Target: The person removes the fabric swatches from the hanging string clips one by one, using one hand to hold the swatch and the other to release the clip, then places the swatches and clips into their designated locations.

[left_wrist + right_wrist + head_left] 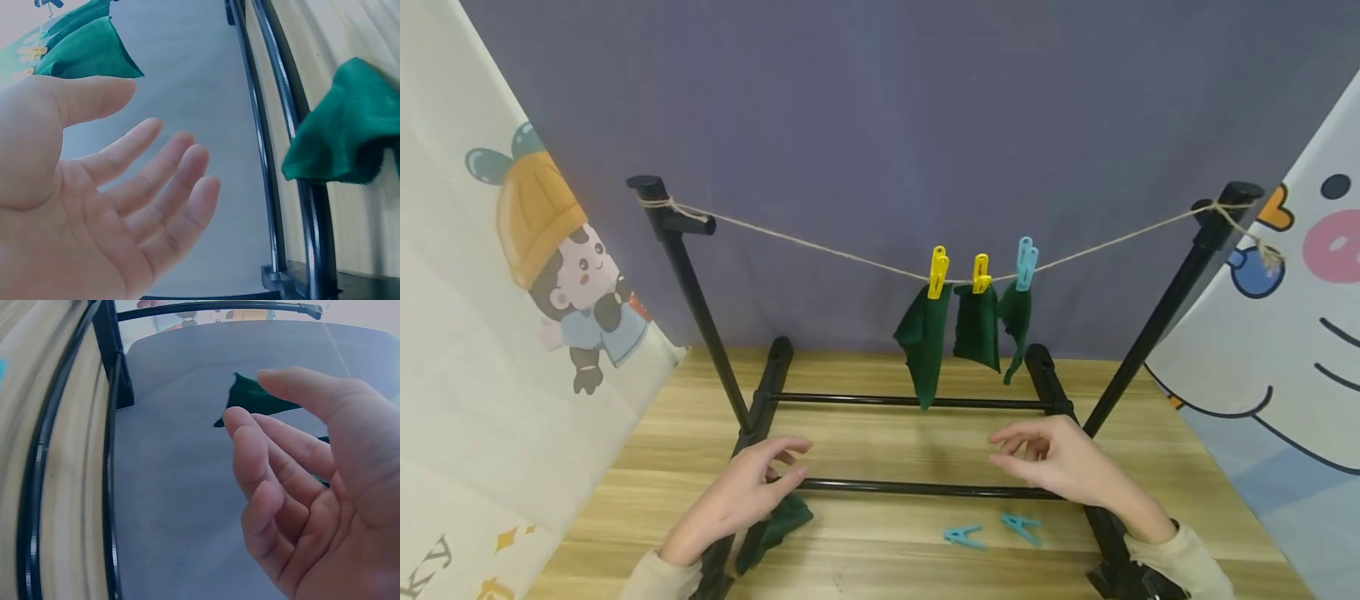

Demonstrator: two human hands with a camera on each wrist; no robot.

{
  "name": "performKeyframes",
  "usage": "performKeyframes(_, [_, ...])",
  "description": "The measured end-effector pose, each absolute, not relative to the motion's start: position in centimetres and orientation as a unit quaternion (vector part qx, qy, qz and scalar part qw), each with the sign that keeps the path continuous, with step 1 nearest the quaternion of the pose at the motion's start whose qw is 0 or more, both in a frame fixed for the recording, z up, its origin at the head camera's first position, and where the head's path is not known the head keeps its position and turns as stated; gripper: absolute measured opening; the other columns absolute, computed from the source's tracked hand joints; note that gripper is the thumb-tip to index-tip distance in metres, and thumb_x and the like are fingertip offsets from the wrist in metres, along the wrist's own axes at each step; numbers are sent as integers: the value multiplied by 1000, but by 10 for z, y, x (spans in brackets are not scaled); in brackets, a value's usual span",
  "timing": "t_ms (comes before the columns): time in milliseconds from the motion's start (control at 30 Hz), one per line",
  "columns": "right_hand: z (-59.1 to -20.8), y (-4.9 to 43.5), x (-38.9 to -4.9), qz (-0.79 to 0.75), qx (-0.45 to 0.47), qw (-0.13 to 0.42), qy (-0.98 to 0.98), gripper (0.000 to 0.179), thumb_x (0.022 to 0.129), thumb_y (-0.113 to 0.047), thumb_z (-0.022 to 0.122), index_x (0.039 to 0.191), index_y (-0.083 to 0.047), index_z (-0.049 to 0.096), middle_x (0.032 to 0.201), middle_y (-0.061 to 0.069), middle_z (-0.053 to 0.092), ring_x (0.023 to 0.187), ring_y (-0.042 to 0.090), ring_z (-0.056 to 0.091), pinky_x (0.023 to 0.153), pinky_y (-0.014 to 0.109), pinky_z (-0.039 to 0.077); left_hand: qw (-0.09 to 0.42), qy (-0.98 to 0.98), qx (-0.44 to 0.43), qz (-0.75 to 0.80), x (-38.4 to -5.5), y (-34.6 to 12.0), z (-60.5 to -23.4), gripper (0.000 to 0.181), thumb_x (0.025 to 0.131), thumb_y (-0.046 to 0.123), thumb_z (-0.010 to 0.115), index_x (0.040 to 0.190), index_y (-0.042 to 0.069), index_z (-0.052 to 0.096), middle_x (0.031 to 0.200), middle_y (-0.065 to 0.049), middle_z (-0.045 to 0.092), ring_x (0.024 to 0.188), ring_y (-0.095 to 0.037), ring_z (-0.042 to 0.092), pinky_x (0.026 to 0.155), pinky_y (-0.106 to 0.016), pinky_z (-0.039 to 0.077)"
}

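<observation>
Head view, wooden tabletop [880,554]: one black tube rack, comprising left post [700,308], right post [1150,333], far crossbar [850,400] and near crossbar [917,487]. Twine line [820,247], tied post to post, sagging at mid-span.

On the line, left to right: long green cloth [928,342] under a yellow clothespin [938,273]; squarish green cloth [977,329] under a second yellow clothespin [981,273]; narrow green cloth [1016,321] under a sky-blue clothespin [1027,263].

Left hand [741,496]: thumb spread from relaxed fingers, holding nothing; raised near the left end of the near crossbar, hiding part of it. Right hand [1060,458]: fingers loosely bent, thumb apart, nothing held; blocks the view of the near crossbar's right end.

Loose green cloth [778,533]: crumpled beside the rack's left foot, just below the left hand, partly masked by it; covers part of the near crossbar in the left wrist view.

Two loose blue clothespins, left [964,537] and right [1021,527]: flat on the tabletop, nearer the wearer than the near crossbar, side by side, apart.

Surround: grey-purple backdrop [880,125]; left panel [460,333], cartoon figure in orange hat; right panel [1225,379], large pink-cheeked cartoon.
</observation>
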State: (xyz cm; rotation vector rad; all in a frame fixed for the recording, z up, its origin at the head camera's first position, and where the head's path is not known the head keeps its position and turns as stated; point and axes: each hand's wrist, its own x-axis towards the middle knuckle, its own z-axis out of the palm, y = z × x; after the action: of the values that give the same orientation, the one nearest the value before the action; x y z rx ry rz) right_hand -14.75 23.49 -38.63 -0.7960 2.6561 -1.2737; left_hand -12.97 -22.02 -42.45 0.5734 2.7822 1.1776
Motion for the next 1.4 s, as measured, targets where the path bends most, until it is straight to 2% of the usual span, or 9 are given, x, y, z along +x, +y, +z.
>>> performKeyframes(200, [-372,232,-151,-411,-262,29,873,23,101,-22,75,121,-11,79,96,0,80,54,7,61,47,28,49,19,903,191,384,-136,-214,-422,36,106,27,68,140,15,65,139,-5,70,117,-28,69,88,-28,57])
performKeyframes(333, [-362,229,-152,-404,-253,21,879,23,101,-23,76,121,-12,79,95,-3,80,55,6,60,48,28,49,18,903,193,383,-140,-209,-420,37,106,30,67,141,17,65,140,-2,70,117,-27,69,89,-28,57])
performKeyframes(633, [-348,222,-160,-398,-269,-22,877,19,99,-19,77,118,-16,80,94,-7,79,53,6,56,47,26,44,3,899,215,381,-147,-199,-414,37,105,22,68,141,14,64,140,-6,70,115,-23,70,89,-27,57])
performKeyframes(1033, [-334,210,-167,-404,-284,-40,869,17,98,-17,79,115,-18,81,92,-5,80,53,7,55,46,26,43,11,890,223,398,-152,-190,-410,35,107,27,66,141,19,64,140,0,69,114,-19,70,89,-29,57])
performKeyframes(1267, [-326,203,-169,-396,-286,-51,871,16,97,-17,80,113,-19,81,90,-7,79,54,6,55,47,26,43,17,890,215,402,-156,-180,-407,36,107,31,66,143,23,63,138,6,69,115,-15,69,92,-30,57])
performKeyframes(1400, [-321,202,-169,-391,-279,-48,876,16,97,-19,80,114,-20,81,90,-8,79,54,7,55,48,26,43,24,888,215,405,-157,-177,-405,36,108,31,65,142,23,63,138,5,69,116,-15,69,93,-30,56])
